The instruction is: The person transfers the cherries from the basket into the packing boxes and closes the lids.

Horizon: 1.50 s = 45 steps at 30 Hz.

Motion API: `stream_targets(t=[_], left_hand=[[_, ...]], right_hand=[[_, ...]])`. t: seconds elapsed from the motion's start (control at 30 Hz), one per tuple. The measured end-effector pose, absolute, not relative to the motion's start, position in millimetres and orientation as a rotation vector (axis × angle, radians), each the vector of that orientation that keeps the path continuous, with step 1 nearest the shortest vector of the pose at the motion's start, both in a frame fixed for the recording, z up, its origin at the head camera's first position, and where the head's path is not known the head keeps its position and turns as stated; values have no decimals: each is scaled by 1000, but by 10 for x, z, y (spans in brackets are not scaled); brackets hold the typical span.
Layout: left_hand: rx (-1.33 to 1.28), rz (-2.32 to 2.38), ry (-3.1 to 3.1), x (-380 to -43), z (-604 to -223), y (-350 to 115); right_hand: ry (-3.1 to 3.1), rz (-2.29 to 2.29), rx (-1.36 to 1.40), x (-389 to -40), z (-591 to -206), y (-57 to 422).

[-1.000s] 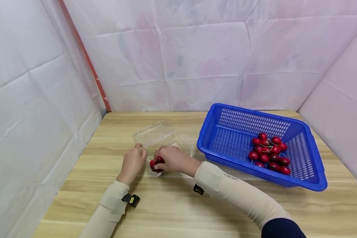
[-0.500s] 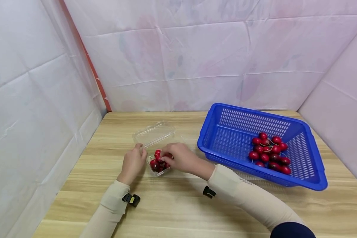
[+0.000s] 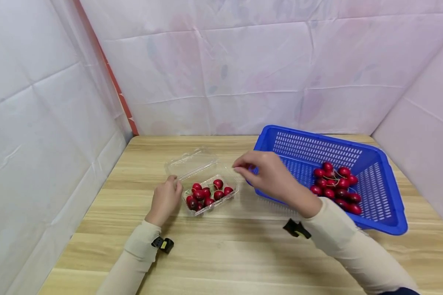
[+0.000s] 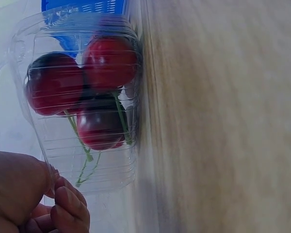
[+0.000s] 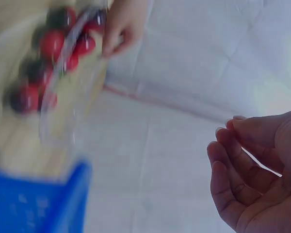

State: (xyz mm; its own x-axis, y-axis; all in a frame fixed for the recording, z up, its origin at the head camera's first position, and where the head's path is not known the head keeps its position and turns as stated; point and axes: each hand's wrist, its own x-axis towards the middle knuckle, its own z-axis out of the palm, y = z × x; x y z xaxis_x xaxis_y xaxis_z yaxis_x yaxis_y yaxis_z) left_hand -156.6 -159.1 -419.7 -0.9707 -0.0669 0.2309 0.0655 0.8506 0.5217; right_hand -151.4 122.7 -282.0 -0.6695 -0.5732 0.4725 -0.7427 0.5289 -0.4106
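Observation:
A clear plastic clamshell box (image 3: 210,207) with its lid (image 3: 192,166) folded back sits on the table, several red cherries (image 3: 198,195) inside. At its left end my left hand (image 3: 165,200) pinches the rim between thumb and fingers. The left wrist view shows dark red cherries (image 4: 109,63) with green stems through the ribbed wall. My right hand (image 3: 267,174) is raised between the box and the blue basket (image 3: 385,221), overlapping the basket's left edge. In the right wrist view its fingers (image 5: 233,179) are loosely bent, thumb near the fingertips, with nothing seen between them.
More cherries (image 3: 341,183) with stems lie piled in the basket's right part. The wooden table (image 3: 206,254) ends at a white sheet wall (image 3: 221,82) behind, with other sheets to the left and right.
My right hand has left the cherries in the box and moved right and up toward the basket, uncovering the cherries beneath it. The left hand stays on the box rim.

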Motion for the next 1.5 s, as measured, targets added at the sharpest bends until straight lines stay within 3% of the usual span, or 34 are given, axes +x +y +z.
stream_targets(t=[0.27,0.6,1.2,1.5], left_hand=[[14,-799,-2802,-1563,-4210,-1595],[11,-804,-2801,-1557,-4210,-1607],[12,-803,-2797,-1557,-4221,-1607],[11,-786,-2801,-1555,-4234,-1606]], right_hand=[[-2636,666,921,-1629,-2663,1975],[-2939,569,813,-1792,-2733,2695],[-3161,271,843,-2198,-3151,3356],[-3288,198,912,-2256,-3410,3410]])
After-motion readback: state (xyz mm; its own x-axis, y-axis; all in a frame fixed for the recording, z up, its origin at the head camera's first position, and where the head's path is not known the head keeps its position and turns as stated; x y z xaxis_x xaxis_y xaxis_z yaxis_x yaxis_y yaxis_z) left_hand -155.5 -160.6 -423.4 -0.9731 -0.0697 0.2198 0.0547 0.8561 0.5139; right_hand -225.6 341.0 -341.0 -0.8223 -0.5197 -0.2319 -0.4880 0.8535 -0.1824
